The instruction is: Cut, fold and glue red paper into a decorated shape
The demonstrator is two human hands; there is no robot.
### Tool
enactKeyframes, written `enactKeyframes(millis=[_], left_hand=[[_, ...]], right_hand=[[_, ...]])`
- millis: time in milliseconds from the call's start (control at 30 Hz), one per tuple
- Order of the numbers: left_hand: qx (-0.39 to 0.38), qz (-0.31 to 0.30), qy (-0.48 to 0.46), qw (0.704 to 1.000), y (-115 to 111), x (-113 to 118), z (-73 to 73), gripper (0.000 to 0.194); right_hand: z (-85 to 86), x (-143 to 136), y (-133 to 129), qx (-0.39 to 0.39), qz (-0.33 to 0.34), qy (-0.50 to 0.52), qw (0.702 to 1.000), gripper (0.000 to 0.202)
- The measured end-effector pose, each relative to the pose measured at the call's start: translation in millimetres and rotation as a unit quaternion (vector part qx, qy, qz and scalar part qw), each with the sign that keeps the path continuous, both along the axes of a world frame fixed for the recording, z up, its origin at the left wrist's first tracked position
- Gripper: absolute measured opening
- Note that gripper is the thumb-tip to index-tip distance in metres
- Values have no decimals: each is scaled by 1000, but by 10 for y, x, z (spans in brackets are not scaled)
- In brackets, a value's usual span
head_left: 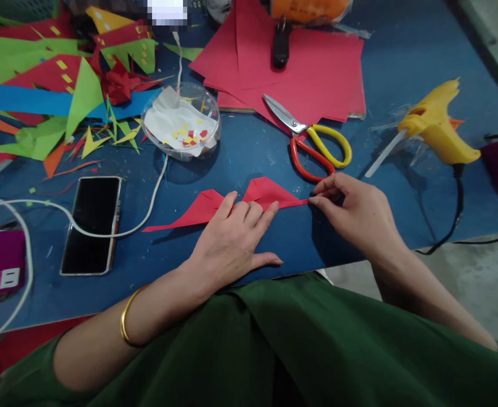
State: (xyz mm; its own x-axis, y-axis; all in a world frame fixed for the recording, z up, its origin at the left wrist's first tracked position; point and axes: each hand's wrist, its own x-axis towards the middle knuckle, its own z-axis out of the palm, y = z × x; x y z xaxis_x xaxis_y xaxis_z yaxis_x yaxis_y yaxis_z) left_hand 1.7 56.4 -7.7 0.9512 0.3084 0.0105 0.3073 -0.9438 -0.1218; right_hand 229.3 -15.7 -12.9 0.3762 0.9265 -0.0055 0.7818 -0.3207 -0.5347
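Note:
A long red folded paper piece (268,191) with two peaks and thin pointed ends lies on the blue table in front of me. My left hand (234,237) rests flat across its middle with the fingers stretched out, hiding part of the paper. At the paper's thin right end, my right hand (350,209) pinches the tip between thumb and fingers. Just beyond my right hand lie scissors (297,127) with one red and one yellow handle, their blades pointing away to the left.
A yellow glue gun (439,124) stands at the right with its cord over the table edge. Red paper sheets (329,73) lie at the back. A clear bowl (215,135) of paper bits, a phone (91,226), a white cable (155,198) and coloured scraps (49,135) occupy the left.

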Motion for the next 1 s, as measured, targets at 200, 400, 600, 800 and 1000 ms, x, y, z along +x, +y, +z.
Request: enactKeyframes(millis=[200,400,600,800,1000], left_hand=[[-8,6,-5,1000,-12,6,2,95],[5,-1,-18,1000,-13,-2,-26,96],[10,-2,-19,1000,-9,-6,-28,95],[-3,13,-12,1000,-23,-4,-18,97],[-12,17,-26,999,-34,-4,-36,95]], right_hand=[[66,-41,-136,22,-36,-172,984,16],[72,-391,-314,142,183,-210,950,34],[-156,-574,-303,128,253,-226,932,45],[-127,-377,-425,92,217,-309,922,51],[-69,-414,-426,97,193,-288,933,57]])
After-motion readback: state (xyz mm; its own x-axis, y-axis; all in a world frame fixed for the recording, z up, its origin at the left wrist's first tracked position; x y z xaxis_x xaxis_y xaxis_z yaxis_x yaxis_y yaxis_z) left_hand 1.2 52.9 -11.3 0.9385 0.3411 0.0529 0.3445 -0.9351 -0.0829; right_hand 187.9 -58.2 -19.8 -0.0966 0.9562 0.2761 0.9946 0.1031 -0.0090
